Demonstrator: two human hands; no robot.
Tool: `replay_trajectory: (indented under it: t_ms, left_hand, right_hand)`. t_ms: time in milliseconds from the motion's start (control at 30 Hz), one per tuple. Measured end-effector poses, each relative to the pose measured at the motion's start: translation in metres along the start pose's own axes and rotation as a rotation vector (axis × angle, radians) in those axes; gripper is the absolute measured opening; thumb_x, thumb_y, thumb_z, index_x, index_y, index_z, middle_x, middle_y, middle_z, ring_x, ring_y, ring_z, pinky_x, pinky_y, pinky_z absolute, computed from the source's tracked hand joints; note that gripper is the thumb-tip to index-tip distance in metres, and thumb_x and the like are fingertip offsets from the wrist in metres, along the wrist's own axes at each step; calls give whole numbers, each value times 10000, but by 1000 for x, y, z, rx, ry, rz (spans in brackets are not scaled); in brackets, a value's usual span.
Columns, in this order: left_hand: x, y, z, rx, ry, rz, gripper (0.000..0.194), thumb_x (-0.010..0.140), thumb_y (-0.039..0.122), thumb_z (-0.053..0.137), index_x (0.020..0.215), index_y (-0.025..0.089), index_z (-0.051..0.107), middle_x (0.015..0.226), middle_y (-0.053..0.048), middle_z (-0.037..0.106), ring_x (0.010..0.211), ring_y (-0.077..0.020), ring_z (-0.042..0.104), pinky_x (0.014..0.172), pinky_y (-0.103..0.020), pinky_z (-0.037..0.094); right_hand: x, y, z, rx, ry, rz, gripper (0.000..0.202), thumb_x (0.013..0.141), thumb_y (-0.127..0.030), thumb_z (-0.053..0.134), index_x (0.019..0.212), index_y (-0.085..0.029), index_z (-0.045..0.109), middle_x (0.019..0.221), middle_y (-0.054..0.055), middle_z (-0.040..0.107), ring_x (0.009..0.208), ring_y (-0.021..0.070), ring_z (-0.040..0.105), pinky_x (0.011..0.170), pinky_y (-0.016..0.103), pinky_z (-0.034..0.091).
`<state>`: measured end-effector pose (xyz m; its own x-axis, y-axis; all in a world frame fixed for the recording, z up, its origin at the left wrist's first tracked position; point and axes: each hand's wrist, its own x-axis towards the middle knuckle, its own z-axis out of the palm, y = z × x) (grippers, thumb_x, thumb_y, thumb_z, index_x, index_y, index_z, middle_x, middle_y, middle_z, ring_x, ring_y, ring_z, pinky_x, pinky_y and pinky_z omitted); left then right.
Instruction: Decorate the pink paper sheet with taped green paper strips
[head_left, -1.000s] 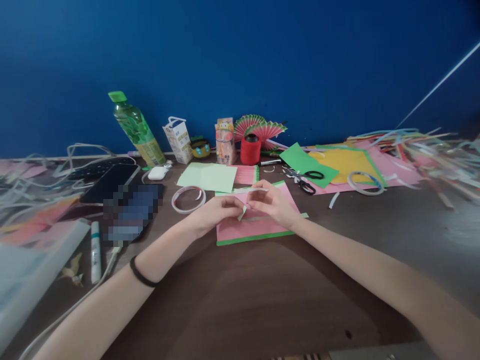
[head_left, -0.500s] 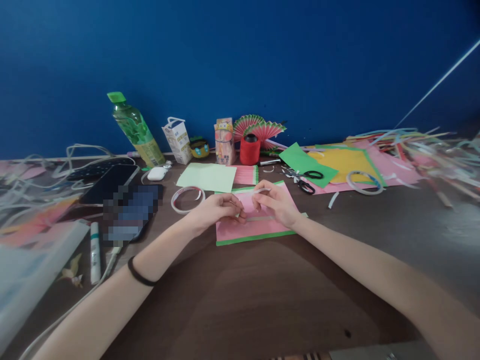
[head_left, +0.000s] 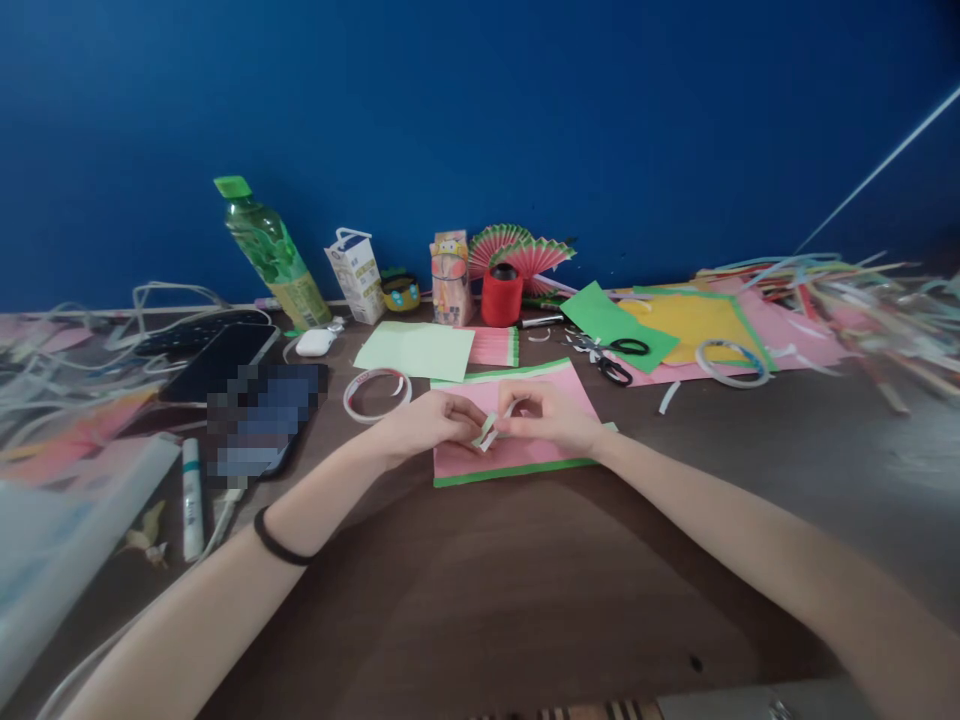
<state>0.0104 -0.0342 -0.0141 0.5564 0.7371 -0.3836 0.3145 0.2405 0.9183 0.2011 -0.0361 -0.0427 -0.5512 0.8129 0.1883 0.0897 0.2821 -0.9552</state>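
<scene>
My left hand is closed in a pinch on a narrow pale green paper strip, over the pink paper sheet with green edges. Facing it, my right hand has thumb and index finger pressed together on a thin white strip, which curls up between the fingers. Both strips meet in the small gap between the hands. The far end of another pale strip pokes out past my right wrist. To the left of the sheet lies a tape roll.
Scissors, green paper and a second tape roll lie to the right. Behind stand a red spool, a carton and a green bottle. A phone and marker are at left.
My right hand has turned and lowered towards my left fingertips. The strip ends between my hands now show more clearly.
</scene>
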Motion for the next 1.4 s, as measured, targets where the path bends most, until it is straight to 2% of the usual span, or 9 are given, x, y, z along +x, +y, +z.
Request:
replay_trajectory:
  t_ms: [400, 967, 1400]
  left_hand:
    - [-1, 0, 2, -98, -89, -43, 152, 669, 132, 625, 816, 102, 651, 797, -90, 718, 792, -179, 674, 770, -279, 523]
    - [-1, 0, 1, -116, -91, -59, 163, 668, 149, 642, 823, 101, 654, 807, -107, 719, 798, -190, 673, 799, -312, 516]
    - [-3, 3, 2, -131, -85, -48, 182, 667, 161, 657, 836, 93, 668, 815, -117, 718, 795, -193, 673, 795, -312, 519]
  right_hand:
    - [1, 5, 1, -65, -36, -46, 179, 731, -310, 628, 664, -169, 540, 660, -21, 505, 599, 95, 433, 566, 232, 334]
    - [2, 5, 1, -91, -16, -4, 234, 710, -368, 632, 649, -169, 527, 631, -21, 502, 582, 104, 434, 564, 239, 337]
    - [1, 5, 3, -88, 27, -27, 197, 722, -315, 628, 651, -163, 524, 629, -20, 509, 590, 101, 441, 559, 230, 336]
